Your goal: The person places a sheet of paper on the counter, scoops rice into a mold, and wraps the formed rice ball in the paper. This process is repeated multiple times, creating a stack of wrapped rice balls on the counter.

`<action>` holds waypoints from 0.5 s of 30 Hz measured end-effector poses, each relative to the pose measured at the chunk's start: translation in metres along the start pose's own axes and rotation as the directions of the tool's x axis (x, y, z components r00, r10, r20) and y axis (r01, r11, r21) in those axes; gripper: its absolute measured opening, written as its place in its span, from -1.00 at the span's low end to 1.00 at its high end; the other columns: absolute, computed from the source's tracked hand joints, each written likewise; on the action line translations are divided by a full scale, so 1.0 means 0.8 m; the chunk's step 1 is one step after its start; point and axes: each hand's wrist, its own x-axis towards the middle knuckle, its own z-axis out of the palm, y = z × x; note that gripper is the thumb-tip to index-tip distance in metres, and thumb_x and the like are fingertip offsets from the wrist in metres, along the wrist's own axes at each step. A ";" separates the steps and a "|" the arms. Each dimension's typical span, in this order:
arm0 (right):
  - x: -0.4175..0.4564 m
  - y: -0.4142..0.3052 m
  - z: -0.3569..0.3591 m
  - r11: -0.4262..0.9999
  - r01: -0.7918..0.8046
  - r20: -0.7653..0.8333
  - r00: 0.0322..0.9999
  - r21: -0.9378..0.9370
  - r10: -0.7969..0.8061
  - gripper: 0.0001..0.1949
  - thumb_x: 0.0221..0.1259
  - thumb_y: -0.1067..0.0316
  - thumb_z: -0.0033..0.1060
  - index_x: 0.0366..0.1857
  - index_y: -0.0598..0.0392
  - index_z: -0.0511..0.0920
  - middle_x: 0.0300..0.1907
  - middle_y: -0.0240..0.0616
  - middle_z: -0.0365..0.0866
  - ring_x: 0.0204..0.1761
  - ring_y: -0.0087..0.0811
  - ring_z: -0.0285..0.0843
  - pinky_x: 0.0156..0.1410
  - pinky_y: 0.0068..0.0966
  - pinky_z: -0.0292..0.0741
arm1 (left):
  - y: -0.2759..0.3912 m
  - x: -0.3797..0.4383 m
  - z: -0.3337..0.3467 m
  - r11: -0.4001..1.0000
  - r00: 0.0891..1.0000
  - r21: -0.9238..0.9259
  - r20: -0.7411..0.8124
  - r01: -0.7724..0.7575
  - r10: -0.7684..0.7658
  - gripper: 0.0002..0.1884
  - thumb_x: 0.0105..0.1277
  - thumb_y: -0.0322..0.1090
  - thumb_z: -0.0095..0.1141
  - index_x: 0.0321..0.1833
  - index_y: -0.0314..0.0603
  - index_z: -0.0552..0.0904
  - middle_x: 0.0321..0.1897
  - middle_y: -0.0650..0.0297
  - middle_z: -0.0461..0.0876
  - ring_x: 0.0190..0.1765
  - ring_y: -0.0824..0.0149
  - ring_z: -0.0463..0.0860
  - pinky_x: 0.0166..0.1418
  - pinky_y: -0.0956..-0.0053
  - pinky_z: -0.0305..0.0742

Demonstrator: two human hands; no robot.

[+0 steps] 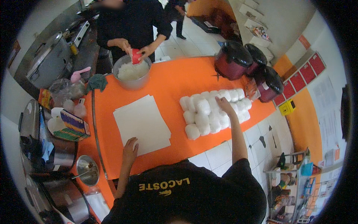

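Observation:
My left hand (pixel 130 149) rests at the near left edge of a stack of white paper sheets (pixel 142 124), thumb apart from the fingers. The sheets lie slightly fanned on an orange table (pixel 173 79). To the right, my right hand (pixel 224 104) reaches over a pile of white rounded packets (pixel 202 107) and touches those in its upper part. Whether its fingers grip one is not clear. The packets sit close together in rows, some on top of others. My forearm hides a few of them.
Across the table a person holds a red cup (pixel 136 56) over a metal pot of white rice (pixel 132 71). Dark red rice cookers (pixel 233 60) stand at the far right corner. On the left counter are a metal bowl with a spoon (pixel 88 170), boxes and large pots (pixel 63 152).

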 end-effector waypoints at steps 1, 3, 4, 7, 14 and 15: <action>0.001 0.006 -0.004 0.997 0.016 -0.014 1.000 -0.070 -0.017 -0.42 0.28 -0.15 -0.02 -0.02 0.30 0.48 -0.18 0.01 0.63 -0.13 -0.11 0.59 -0.04 -0.25 0.49 | -0.015 0.001 0.007 0.999 1.000 0.034 0.004 -0.022 0.021 -0.67 0.34 -0.34 0.01 0.14 -0.26 0.52 0.22 0.05 0.44 0.29 0.02 0.40 0.36 0.19 0.30; 0.000 0.012 -0.009 0.977 0.065 -0.038 0.997 -0.202 -0.074 -0.47 0.28 -0.09 -0.02 -0.02 0.26 0.49 -0.20 0.07 0.63 -0.12 0.01 0.58 0.02 -0.18 0.48 | -0.037 0.004 0.013 0.992 0.998 0.107 0.020 -0.063 0.061 -0.66 0.33 -0.35 0.01 0.15 -0.24 0.51 0.29 0.07 0.36 0.35 0.02 0.32 0.39 0.16 0.25; -0.002 0.012 -0.010 0.959 0.098 -0.046 0.992 -0.265 -0.114 -0.50 0.28 -0.07 -0.02 -0.04 0.25 0.50 -0.22 0.07 0.63 -0.13 0.02 0.58 0.02 -0.16 0.47 | -0.043 0.005 0.011 0.977 0.992 0.180 0.064 -0.115 0.105 -0.64 0.34 -0.33 0.00 0.18 -0.20 0.49 0.32 0.08 0.32 0.38 0.03 0.27 0.41 0.13 0.22; -0.043 -0.028 -0.009 0.861 0.227 -0.135 0.938 -0.456 -0.319 -0.56 0.27 0.01 0.03 -0.16 0.29 0.55 -0.18 0.10 0.59 -0.10 0.12 0.51 0.05 -0.18 0.44 | -0.054 0.009 0.006 0.886 0.950 0.377 0.254 -0.271 0.182 -0.58 0.38 -0.24 -0.04 0.29 -0.06 0.40 0.41 0.12 0.20 0.46 0.05 0.13 0.46 0.04 0.11; -0.139 -0.108 0.111 0.614 0.722 -0.306 0.535 -0.319 -0.788 -0.69 0.07 0.45 0.18 -0.07 0.18 0.44 -0.06 0.03 0.46 -0.05 0.08 0.39 0.07 -0.11 0.39 | -0.054 0.021 -0.011 0.665 0.779 0.463 0.548 -0.586 0.304 -0.47 0.46 -0.03 -0.20 0.46 0.19 0.17 0.52 0.28 -0.02 0.52 0.10 -0.01 0.49 -0.05 -0.03; -0.139 -0.083 0.161 0.645 0.718 -0.295 0.577 -0.259 -0.761 -0.71 0.10 0.43 0.17 -0.07 0.16 0.45 -0.04 0.02 0.47 0.00 0.05 0.40 0.11 -0.11 0.38 | -0.056 0.024 -0.005 0.649 0.750 0.436 0.568 -0.623 0.338 -0.47 0.46 -0.02 -0.22 0.47 0.19 0.16 0.52 0.30 -0.04 0.53 0.10 -0.02 0.49 -0.05 -0.04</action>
